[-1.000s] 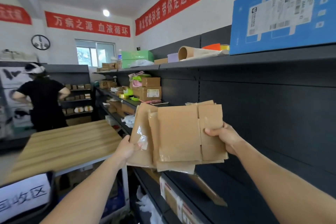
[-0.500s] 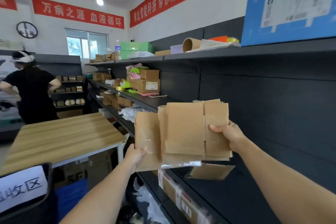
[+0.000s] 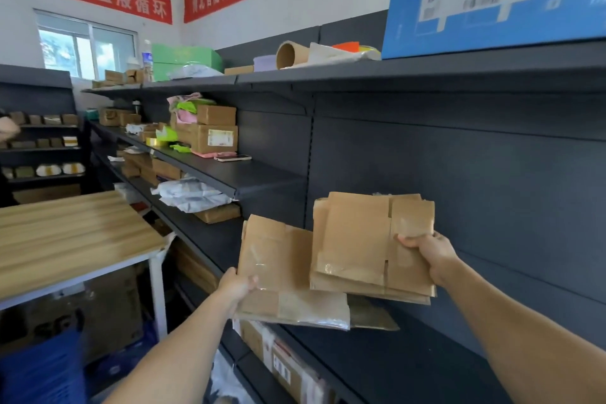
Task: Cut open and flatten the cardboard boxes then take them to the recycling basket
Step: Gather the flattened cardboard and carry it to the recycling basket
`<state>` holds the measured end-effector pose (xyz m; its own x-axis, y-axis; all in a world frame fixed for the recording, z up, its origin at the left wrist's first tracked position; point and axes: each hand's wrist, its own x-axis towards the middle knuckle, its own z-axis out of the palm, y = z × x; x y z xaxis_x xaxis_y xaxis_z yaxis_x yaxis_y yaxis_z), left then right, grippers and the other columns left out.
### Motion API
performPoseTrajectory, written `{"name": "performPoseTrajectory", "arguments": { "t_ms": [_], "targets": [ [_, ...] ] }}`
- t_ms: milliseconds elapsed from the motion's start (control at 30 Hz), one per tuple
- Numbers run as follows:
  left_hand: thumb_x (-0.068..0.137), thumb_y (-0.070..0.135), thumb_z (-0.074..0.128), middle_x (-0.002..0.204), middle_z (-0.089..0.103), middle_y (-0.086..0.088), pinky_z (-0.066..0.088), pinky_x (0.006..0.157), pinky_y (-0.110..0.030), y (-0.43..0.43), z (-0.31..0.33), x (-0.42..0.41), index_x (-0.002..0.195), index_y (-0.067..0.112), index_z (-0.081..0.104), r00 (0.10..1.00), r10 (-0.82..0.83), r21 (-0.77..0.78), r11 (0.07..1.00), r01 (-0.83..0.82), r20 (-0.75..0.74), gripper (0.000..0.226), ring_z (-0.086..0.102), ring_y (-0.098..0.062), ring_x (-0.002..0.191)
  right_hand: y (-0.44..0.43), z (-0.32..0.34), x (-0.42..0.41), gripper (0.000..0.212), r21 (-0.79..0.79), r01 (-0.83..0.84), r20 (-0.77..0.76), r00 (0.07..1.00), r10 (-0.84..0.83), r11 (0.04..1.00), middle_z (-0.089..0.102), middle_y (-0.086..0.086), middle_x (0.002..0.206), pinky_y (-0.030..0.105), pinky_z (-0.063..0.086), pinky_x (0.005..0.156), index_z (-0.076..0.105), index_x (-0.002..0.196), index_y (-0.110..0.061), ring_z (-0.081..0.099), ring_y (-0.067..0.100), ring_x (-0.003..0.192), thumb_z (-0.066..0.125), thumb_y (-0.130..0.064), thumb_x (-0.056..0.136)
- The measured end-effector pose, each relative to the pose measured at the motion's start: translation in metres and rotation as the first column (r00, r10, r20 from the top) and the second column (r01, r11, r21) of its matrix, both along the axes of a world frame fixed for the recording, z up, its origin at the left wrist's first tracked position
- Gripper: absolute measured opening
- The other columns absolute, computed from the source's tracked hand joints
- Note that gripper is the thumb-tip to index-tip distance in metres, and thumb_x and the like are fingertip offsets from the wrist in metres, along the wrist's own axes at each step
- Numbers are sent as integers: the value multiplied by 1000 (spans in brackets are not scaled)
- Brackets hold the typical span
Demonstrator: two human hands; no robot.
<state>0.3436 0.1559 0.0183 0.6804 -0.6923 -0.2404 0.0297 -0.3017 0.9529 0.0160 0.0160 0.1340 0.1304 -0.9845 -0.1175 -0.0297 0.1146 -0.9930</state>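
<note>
left hand (image 3: 237, 284) clamped on a flattened cardboard bundle (image 3: 278, 272) at 6 o'clock, right hand (image 3: 426, 252) pinching a flattened stack (image 3: 360, 239) at 4 o'clock, both upright above the dark shelf (image 3: 393, 354), probably for squaring up before carrying. blue shape (image 3: 42, 364) at 8 o'clock, maybe the basket, blurred and cropped; fingers behind cardboard hidden.

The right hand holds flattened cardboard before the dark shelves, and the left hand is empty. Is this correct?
Not empty: the head view shows the left hand gripping a flattened piece. The right hand holds a cardboard stack before the dark shelves.
</note>
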Motion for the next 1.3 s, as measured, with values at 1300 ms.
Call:
{"name": "performPoseTrajectory", "arguments": {
  "t_ms": [1300],
  "targets": [
    [88,7,66,145,45,-14,36,109,-37,-132,-129,118,139,1,47,956,-202,210,965,157,213,54,44,-31,132,-68,-224,75,60,400,117,-53,993,-105,909,62,17,109,45,53,72,52,121,-5,61,35,95,80,-31,75]
  ]
}}
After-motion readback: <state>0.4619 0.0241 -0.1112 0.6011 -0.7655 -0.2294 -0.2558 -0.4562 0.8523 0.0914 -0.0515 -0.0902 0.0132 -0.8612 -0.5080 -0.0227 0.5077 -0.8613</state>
